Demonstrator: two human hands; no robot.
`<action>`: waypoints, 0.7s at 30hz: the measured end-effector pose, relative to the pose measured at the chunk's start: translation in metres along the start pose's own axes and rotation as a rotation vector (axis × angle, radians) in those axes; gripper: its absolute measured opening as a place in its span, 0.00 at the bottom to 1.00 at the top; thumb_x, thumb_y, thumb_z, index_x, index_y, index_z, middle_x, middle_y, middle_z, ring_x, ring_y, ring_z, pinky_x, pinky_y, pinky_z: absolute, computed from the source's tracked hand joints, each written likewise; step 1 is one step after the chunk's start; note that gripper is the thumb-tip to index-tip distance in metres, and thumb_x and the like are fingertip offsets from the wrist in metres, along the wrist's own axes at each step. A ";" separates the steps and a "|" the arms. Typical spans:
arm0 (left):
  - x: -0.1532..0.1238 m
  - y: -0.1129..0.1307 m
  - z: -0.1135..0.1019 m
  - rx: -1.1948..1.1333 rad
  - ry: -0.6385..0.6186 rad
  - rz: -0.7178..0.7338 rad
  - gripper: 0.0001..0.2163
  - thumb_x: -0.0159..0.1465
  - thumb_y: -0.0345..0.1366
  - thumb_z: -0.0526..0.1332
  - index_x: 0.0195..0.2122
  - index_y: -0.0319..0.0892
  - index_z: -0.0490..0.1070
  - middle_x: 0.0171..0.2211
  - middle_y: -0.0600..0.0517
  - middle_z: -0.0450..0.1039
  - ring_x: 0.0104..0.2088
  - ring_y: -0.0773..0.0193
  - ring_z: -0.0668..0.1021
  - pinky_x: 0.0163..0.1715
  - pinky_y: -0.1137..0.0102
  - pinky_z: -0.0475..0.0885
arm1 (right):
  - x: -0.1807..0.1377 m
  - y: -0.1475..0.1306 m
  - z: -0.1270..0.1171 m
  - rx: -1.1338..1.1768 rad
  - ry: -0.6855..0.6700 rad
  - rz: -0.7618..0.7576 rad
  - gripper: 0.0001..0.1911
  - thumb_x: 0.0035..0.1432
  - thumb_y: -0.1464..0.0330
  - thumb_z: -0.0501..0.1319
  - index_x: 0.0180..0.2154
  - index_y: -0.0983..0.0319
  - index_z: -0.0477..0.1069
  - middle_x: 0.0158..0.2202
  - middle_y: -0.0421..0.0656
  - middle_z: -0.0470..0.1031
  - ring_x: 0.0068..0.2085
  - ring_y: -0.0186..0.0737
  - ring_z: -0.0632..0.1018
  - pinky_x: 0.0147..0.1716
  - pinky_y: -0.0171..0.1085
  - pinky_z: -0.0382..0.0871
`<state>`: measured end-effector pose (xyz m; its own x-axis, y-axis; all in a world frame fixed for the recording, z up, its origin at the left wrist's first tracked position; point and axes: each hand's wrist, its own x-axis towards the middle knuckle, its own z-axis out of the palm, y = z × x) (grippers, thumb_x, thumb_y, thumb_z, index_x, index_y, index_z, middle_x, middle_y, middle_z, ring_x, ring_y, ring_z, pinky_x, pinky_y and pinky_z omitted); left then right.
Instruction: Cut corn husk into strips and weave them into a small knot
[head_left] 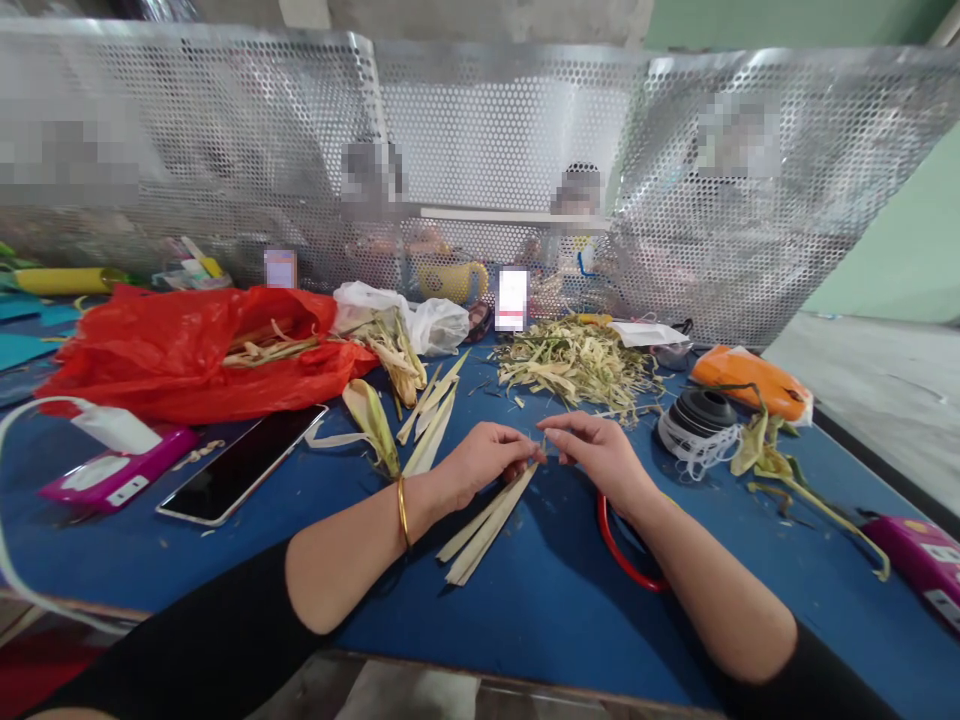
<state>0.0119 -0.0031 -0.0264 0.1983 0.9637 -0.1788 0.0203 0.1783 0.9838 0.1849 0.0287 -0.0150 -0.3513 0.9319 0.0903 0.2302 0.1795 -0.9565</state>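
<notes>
My left hand point(484, 462) is closed in a pinch on the upper end of a few pale dried leaf strips point(484, 525) that trail down onto the blue table point(540, 600). Fingertip to fingertip with it, my right hand point(596, 450) is also pinched shut on the same strip ends. A gold bangle sits on my left wrist. A red ring-shaped thing point(619, 555) lies partly hidden beneath my right wrist. More leaf strips point(427, 415) lie just left of my hands.
A red plastic bag point(180, 350) with husks lies at the left, next to a black phone point(240, 465) and a magenta device point(112, 475). A heap of shredded husk point(574, 365), a thread spool point(697, 415), an orange object point(750, 380) and a perforated metal screen point(480, 150) stand behind.
</notes>
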 end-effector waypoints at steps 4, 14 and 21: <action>-0.002 0.005 0.001 -0.044 0.007 -0.018 0.11 0.53 0.41 0.64 0.24 0.37 0.77 0.17 0.55 0.65 0.19 0.72 0.64 0.22 0.74 0.58 | 0.002 0.005 -0.003 -0.211 -0.038 -0.125 0.12 0.52 0.64 0.62 0.36 0.60 0.79 0.30 0.42 0.73 0.26 0.35 0.71 0.28 0.37 0.65; 0.000 0.004 0.001 -0.027 0.067 -0.042 0.10 0.52 0.41 0.65 0.22 0.38 0.77 0.17 0.55 0.66 0.20 0.72 0.64 0.21 0.74 0.56 | 0.000 0.003 -0.001 -0.425 0.016 -0.317 0.10 0.56 0.68 0.60 0.22 0.60 0.69 0.25 0.40 0.68 0.29 0.35 0.69 0.29 0.35 0.62; 0.000 0.005 -0.003 -0.089 0.092 -0.103 0.09 0.45 0.37 0.70 0.27 0.38 0.78 0.21 0.53 0.72 0.20 0.73 0.65 0.19 0.75 0.53 | -0.003 -0.001 -0.003 -0.397 -0.136 -0.295 0.10 0.56 0.68 0.60 0.23 0.60 0.69 0.27 0.40 0.68 0.30 0.35 0.69 0.28 0.34 0.61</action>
<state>0.0092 -0.0014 -0.0219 0.1095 0.9527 -0.2834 -0.0520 0.2902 0.9556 0.1883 0.0261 -0.0132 -0.5622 0.7789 0.2779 0.4213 0.5589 -0.7142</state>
